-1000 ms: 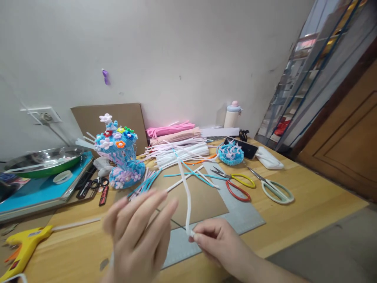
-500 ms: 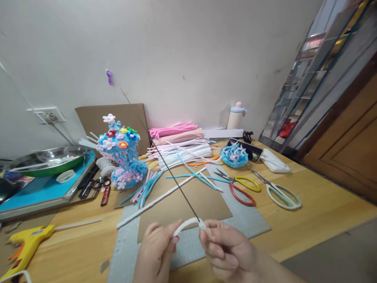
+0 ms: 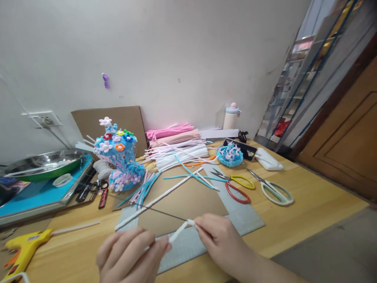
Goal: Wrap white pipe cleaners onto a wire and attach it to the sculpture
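White strip (image 3: 178,231): held between both hands, above the mat (image 3: 247,218) | left hand (image 3: 132,253): the strip is pinched by it | right hand (image 3: 222,237): the wrapped end is pinched, where the dark wire (image 3: 165,213) is joined

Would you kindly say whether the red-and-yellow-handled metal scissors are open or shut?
Open: the scissors show parted blade tips.
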Motion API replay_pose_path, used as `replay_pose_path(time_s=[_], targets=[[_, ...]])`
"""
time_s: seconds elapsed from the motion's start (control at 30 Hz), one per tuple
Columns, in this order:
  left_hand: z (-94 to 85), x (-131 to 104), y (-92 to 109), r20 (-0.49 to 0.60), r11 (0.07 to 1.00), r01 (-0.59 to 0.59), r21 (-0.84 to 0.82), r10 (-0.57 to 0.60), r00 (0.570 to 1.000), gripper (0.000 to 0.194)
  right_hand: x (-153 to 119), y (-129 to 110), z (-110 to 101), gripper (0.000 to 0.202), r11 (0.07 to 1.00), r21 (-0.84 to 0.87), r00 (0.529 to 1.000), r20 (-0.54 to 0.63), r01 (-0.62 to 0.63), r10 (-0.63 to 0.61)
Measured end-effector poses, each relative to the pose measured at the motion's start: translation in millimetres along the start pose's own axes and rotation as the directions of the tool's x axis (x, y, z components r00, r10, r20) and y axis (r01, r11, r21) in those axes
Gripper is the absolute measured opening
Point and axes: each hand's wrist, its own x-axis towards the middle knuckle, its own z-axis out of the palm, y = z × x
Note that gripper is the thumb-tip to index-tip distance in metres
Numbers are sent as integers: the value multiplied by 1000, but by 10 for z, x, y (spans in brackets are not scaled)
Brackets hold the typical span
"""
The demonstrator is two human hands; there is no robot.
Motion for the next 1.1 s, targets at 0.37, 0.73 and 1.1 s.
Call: replay_pose_path(time_s=[0.37, 0.73, 1.1], targets=[[373, 752, -216, 454, 996, 36, -85, 6, 891, 17, -170, -209, 18, 19, 932, -116, 928, 194, 343, -318], [440, -10, 330, 11, 763, 523, -380, -562, 827, 32, -15, -177, -130, 16, -146, 745, 738, 666, -651, 104], [509, -153, 398, 383, 574, 718, -393, -608, 696, 18, 95, -4, 2, 18, -73, 891, 838, 447, -448, 311]])
